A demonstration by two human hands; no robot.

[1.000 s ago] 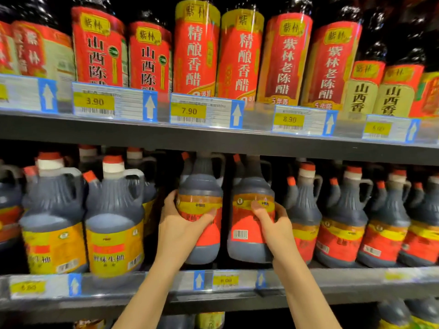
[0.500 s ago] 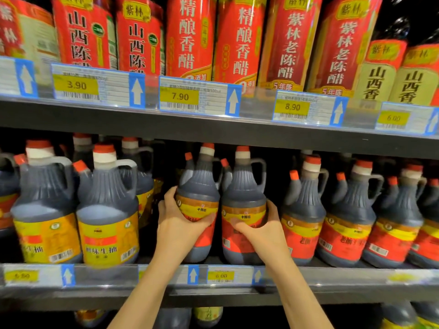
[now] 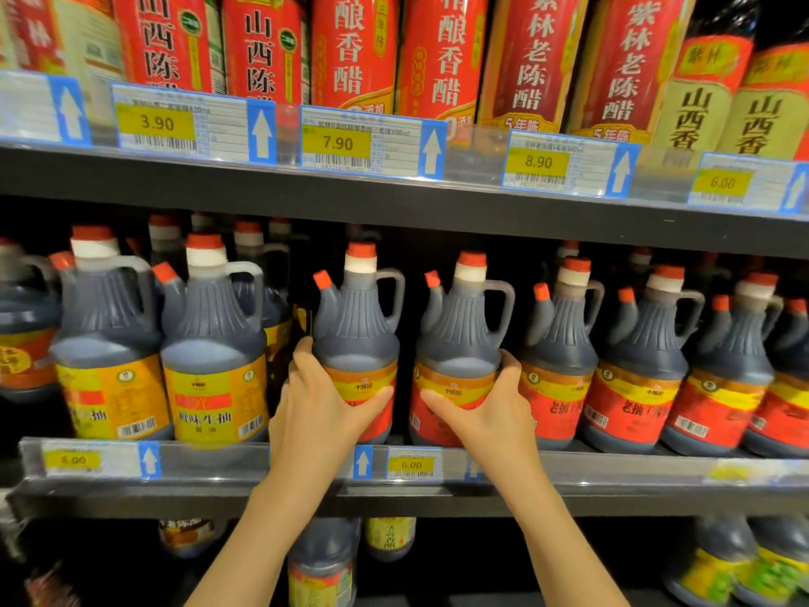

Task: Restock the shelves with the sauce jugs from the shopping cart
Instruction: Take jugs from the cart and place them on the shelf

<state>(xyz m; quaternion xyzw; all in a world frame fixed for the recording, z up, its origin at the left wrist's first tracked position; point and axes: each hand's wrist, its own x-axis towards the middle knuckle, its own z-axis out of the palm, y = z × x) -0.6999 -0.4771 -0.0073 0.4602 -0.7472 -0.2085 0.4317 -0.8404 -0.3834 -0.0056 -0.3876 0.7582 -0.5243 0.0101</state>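
Note:
Two dark sauce jugs with red caps and red-and-orange labels stand side by side on the middle shelf (image 3: 569, 479). My left hand (image 3: 324, 400) grips the left jug (image 3: 355, 335) around its label, thumb across the front. My right hand (image 3: 490, 409) grips the right jug (image 3: 459, 339) the same way from its right side. Both jugs are upright with their bases at the shelf's front edge.
Yellow-labelled jugs (image 3: 214, 365) stand close on the left, red-labelled jugs (image 3: 560, 357) close on the right. The upper shelf (image 3: 394, 199) with red vinegar bottles (image 3: 354, 50) hangs low above the jug caps. Price tags line both rails. More bottles sit on the shelf below.
Both jugs have come forward and down from mid-air onto the shelf's front edge, my hands still around them. The view has tilted down and moved closer.

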